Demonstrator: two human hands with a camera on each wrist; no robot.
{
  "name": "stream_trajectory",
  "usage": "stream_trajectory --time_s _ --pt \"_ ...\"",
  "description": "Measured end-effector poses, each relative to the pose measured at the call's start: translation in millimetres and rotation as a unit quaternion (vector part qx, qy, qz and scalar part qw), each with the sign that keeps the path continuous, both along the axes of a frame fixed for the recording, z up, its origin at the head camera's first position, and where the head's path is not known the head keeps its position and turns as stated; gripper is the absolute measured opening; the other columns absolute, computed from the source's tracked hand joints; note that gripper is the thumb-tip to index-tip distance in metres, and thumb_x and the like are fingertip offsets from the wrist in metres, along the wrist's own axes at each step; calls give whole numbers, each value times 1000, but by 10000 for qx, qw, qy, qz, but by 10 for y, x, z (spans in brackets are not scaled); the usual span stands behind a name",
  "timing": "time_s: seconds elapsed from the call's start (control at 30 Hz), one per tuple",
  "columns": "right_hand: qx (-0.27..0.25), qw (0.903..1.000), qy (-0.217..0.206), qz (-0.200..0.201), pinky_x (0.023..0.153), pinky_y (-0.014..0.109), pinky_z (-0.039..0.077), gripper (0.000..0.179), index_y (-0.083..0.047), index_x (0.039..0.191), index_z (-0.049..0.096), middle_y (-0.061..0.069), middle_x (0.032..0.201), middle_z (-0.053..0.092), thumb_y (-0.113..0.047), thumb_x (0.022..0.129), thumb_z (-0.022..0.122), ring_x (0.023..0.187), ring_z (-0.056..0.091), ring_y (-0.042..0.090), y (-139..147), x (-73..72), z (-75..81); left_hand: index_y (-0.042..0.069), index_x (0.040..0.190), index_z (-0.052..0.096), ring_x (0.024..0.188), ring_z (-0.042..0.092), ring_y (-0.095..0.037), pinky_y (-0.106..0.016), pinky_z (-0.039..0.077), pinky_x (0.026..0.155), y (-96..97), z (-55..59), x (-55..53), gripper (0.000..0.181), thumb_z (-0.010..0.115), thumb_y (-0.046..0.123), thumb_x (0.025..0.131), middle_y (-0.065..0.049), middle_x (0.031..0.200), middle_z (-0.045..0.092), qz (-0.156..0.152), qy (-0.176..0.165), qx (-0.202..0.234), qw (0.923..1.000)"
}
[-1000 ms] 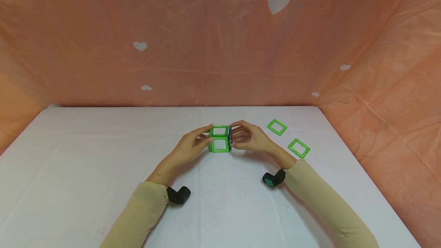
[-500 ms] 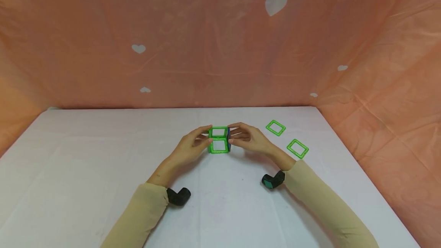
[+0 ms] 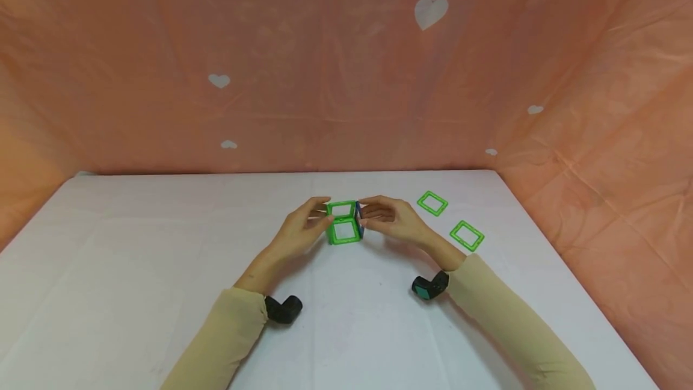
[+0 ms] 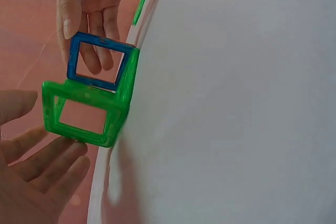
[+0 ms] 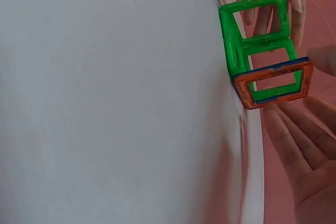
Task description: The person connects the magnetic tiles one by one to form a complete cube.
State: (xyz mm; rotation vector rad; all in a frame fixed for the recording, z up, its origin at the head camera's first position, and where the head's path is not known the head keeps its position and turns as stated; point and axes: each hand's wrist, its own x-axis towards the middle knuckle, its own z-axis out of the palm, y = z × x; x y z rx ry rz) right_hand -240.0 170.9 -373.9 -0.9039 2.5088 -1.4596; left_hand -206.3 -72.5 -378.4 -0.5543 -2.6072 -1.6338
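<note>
In the head view, a box of green magnetic tiles (image 3: 343,219) stands between the two hands at the middle of the table. My left hand (image 3: 295,229) holds its left side, thumb at the near edge and fingers behind. The right hand (image 3: 399,219) grips the tile at the right side by its edges. That side shows a blue tile (image 4: 74,59) in the left wrist view and an orange-red tile (image 5: 275,102) in the right wrist view, lying face to face. The left wrist view shows the left fingers under a green tile's edge. The far faces are partly hidden.
Two loose green square tiles lie flat at the right, one farther back (image 3: 438,197) and one nearer (image 3: 473,229). White cloth (image 3: 162,269) covers the table. An orange curtain with hearts (image 3: 325,77) hangs behind it and at the sides.
The tile box has turned and tilted slightly between the hands. Both hands keep their places at its sides. The head view has shifted a little; the loose tiles lie as before.
</note>
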Motion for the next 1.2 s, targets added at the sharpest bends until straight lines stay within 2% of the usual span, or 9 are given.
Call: stream_trajectory --time_s 0.27,0.43,0.57,0.67,0.77,0.9,1.1,1.2 --pt "-83 9996 -255 -73 79 30 56 32 0 118 65 18 112 68 -10 88 68 93 68 26 8 -8 24 -4 130 52 110 61 -36 -44 48 96 -7 0 2 40 59 11 94 -22 118 62 141 120 -122 9998" --pt "-39 9999 -46 -96 77 28 54 29 2 117 65 20 107 68 -4 88 66 88 68 29 11 -7 49 -3 126 56 106 62 -36 -44 50 94 -10 -6 0 35 61 10 93 -22 116 62 197 156 -111 9996" --pt "-17 9999 130 -101 73 25 52 27 8 114 64 25 99 69 1 88 63 83 67 32 -22 101 201 -3 122 58 110 62 -36 -43 49 96 -11 -2 13 31 60 9 94 -22 119 62 162 133 -12 9998" --pt "-123 9999 44 -106 70 22 51 26 12 112 63 30 93 67 4 88 59 79 66 38 -44 164 285 -3 120 57 112 61 -35 -41 49 97 -11 5 28 28 58 10 95 -21 120 62 136 -11 71 9999" --pt "-259 9995 -88 -149 69 22 52 25 9 113 64 28 90 68 1 89 60 79 66 38 -13 94 180 -2 121 54 113 61 -34 -40 48 97 -6 10 38 29 57 11 96 -22 121 62 108 -134 120 9998" --pt "-310 9991 -189 -234 68 25 54 23 3 113 66 22 90 70 -5 91 63 78 68 32 24 -17 32 -4 124 51 113 60 -34 -41 48 98 6 1 40 31 56 9 96 -23 118 62 52 -68 192 9998" --pt "-358 9983 -342 -310 71 32 57 24 4 114 65 24 95 70 -6 92 63 83 68 37 14 -29 23 -4 124 53 109 61 -36 -43 49 96 9 -22 42 32 57 8 95 -24 113 64 79 92 188 9997" --pt "-385 9982 -354 -304 72 31 57 24 5 114 65 25 97 70 -5 92 61 83 69 35 7 -28 33 -3 124 53 109 61 -35 -44 49 96 8 -13 50 32 56 9 95 -23 112 64 87 92 166 9998"
